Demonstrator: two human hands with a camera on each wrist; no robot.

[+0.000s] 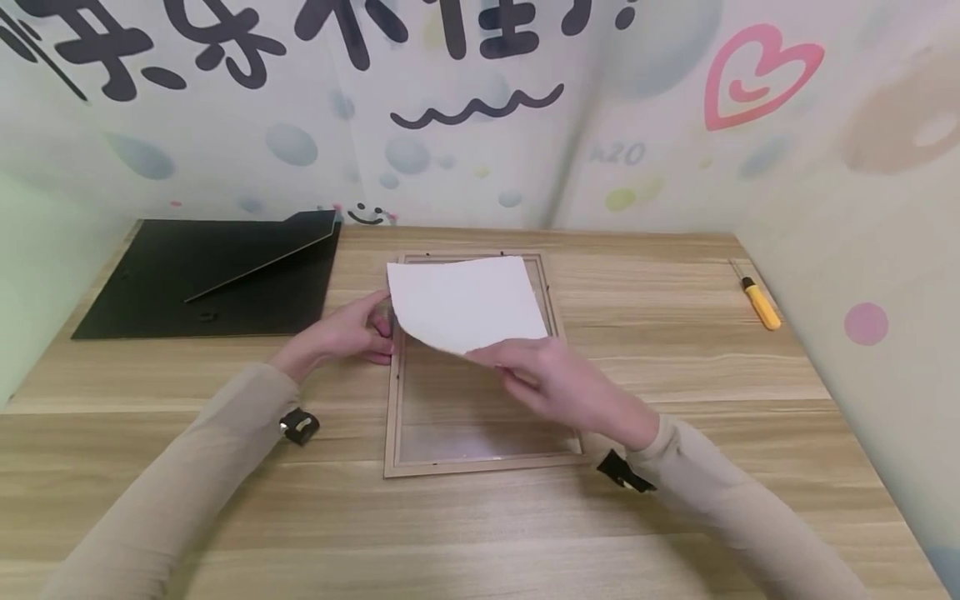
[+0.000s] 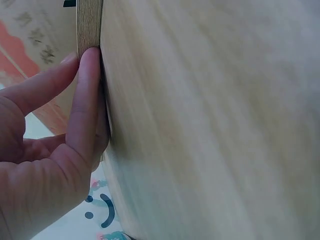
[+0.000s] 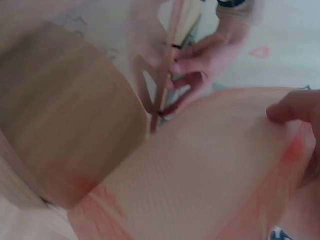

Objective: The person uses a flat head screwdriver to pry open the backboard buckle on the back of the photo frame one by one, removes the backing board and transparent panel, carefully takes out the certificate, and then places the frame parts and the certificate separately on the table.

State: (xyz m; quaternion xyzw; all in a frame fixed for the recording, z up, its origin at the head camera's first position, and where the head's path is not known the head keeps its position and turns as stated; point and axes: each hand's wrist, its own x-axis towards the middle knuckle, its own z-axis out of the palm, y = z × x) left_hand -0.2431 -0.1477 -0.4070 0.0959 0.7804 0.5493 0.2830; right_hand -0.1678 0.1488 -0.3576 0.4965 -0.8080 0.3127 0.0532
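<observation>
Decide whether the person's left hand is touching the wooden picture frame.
Touching. In the left wrist view, the left hand lays its fingers flat against the outer edge of the wooden picture frame; the head view agrees.

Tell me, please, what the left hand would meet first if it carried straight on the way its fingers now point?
The left hand points right and already touches the wooden picture frame at its left rail. Pushing on, it would probably meet the white sheet lifted above the frame.

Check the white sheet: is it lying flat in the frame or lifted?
Lifted. The right hand pinches the white sheet at its near edge, and it curves up above the wooden frame, whose lower half shows bare.
</observation>
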